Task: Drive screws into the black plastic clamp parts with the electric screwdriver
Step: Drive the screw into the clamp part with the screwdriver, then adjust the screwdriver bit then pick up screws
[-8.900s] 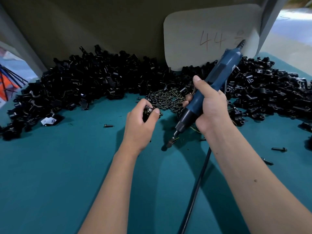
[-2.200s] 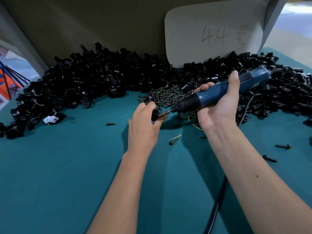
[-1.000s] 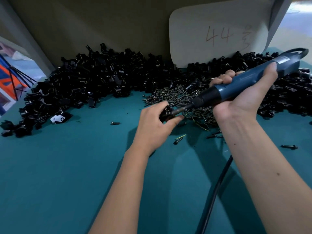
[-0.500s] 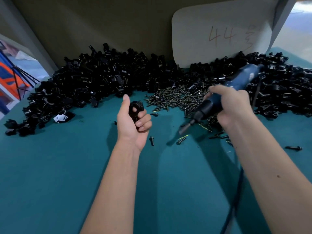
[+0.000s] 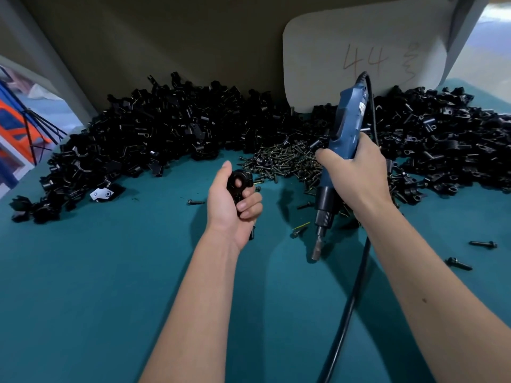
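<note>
Lifting the electric screwdriver (image 5: 345, 139) clear in our right hand (image 5: 356, 175) — bit now pointing down — our left hand (image 5: 232, 205) still grips the fastened clamp part (image 5: 238, 185), ready for discarding.

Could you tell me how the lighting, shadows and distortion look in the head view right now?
Head view: soft shadows fall on the teal table beside the left hand and under the screwdriver in the right hand; daylight blows out the top right corner; wide-angle bending curves the edges; the clamp and clamp pile lose detail in the dark.
</note>
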A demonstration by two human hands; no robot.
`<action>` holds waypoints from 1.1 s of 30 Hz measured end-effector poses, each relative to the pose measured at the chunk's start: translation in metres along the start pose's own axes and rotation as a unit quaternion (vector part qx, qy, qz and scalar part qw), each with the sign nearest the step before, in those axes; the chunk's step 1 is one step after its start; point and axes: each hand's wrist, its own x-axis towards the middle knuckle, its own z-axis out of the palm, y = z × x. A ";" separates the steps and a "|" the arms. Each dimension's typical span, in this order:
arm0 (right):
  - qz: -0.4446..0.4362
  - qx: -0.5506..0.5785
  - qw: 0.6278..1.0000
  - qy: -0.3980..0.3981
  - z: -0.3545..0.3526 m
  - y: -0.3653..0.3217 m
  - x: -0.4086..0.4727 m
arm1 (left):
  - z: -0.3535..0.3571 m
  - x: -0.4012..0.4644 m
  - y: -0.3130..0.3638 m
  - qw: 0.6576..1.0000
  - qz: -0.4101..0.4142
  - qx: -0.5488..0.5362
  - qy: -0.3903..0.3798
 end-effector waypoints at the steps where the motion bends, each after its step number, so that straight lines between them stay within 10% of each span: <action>1: -0.005 -0.006 1.000 -0.008 0.000 0.002 0.001 | 0.000 0.000 0.000 1.000 0.002 0.005 -0.001; 12: -0.029 -0.256 0.965 -0.040 0.017 0.013 -0.004 | 0.010 0.000 -0.006 0.983 0.139 0.118 -0.018; 22: -0.102 -0.105 0.974 -0.175 -0.050 -0.021 0.004 | 0.058 -0.014 -0.045 0.907 0.172 0.360 -0.131; 33: 0.050 -0.230 0.971 0.031 -0.239 0.042 -0.021 | 0.175 -0.046 -0.190 0.629 0.285 0.684 -0.235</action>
